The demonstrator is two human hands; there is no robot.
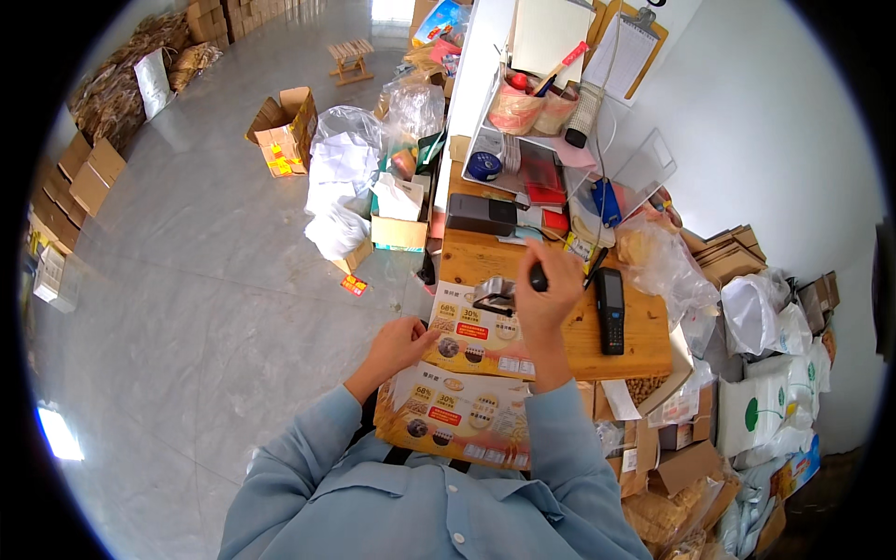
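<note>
A yellow, glossy printed packaging bag (476,327) lies flat on the wooden table, and more of the same printed bags (448,415) lie nearer to me, against my body. My left hand (397,347) is at the left edge of the upper bag, its thumb along the print; the fingertips beneath are partly hidden. My right hand (553,285) is closed round the black handle of what looks like a metal hand stamp (495,295), over the upper part of that bag. The stamp's underside cannot be seen.
A black handheld scanner (609,313) lies right of my right hand. Behind stand a dark box-shaped device (482,214), a blue tape roll (483,166) and a tool holder (516,107). Cartons and plastic bags (747,317) crowd the right; an open carton (285,131) stands on the floor.
</note>
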